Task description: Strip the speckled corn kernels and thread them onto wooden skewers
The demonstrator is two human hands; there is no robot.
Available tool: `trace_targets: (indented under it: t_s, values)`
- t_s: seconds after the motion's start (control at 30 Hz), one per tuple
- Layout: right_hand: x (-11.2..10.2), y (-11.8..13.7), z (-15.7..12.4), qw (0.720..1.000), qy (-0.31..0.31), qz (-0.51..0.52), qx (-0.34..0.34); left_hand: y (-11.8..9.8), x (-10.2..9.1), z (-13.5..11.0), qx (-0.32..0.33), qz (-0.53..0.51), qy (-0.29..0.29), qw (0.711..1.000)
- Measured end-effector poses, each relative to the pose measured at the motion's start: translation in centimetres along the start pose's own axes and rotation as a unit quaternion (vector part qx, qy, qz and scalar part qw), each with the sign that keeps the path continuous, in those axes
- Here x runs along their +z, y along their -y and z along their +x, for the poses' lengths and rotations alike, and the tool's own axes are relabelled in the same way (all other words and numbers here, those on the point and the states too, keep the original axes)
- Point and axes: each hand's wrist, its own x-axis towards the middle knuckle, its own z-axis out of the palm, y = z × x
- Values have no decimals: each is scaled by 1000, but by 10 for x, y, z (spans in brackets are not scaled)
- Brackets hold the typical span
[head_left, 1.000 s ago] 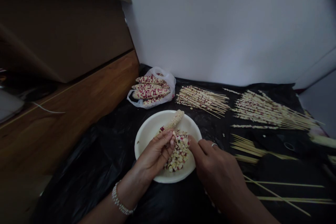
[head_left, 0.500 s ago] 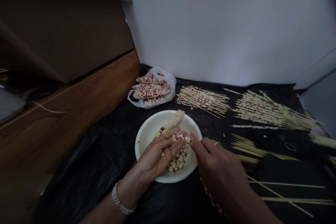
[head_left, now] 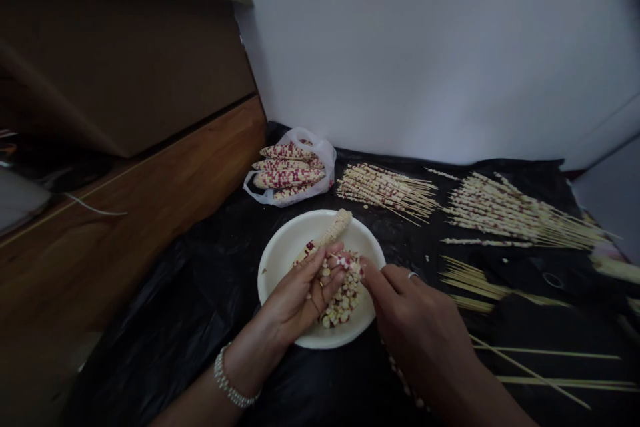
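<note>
Plainly, two hands meet over a bowl of loose corn.

Black plastic sheet [head_left: 200,293] covers the worktop. From the bowl, threaded skewers [head_left: 510,213] lie fanned at two o'clock and a bag of red-and-white cobs [head_left: 287,173] sits at eleven. The white bowl [head_left: 273,260] stands at the middle. The left hand [head_left: 300,293] comes in from seven o'clock, palm up, fingers [head_left: 327,267] side by side and loosely curled, a few kernels lying on them. The right hand [head_left: 410,310] comes in from five o'clock, forefinger and thumb drawn together at the heap's three o'clock edge; whether they grip a kernel I cannot tell. A stripped cob [head_left: 333,230] leans toward the twelve o'clock rim. The kernels [head_left: 343,300] are heaped in the bowl, between both sets of fingertips and touching them.
</note>
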Motion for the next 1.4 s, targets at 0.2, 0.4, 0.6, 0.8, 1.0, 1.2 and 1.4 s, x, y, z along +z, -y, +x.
trace_targets:
  t_s: [0.2, 0.4, 0.6, 0.8, 1.0, 1.2, 1.4]
  values:
    - [0, 0, 0, 999, 30, -14, 13, -1, 7, -2, -30, -31, 7, 999]
    - [-1, 0, -1, 999, 29, -26, 12, 0, 9, -6, 5, 5, -1, 1000]
    - [-1, 0, 1, 999, 24, -26, 7, 0, 4, -2, 6, -5, 1, 1000]
    - [-2, 0, 0, 999, 35, -32, 9, 0, 0, 1, 16, -10, -3, 1000]
    - [-1, 0, -1, 999, 29, -34, 9, 0, 3, -2, 21, 0, -4, 1000]
    - [-3, 1, 0, 998, 50, -44, 11, 1, 3, -1, 26, -3, -3, 1000]
    - [-2, 1, 0, 999, 28, -43, 6, 1, 1, 1, 20, -8, -14, 1000]
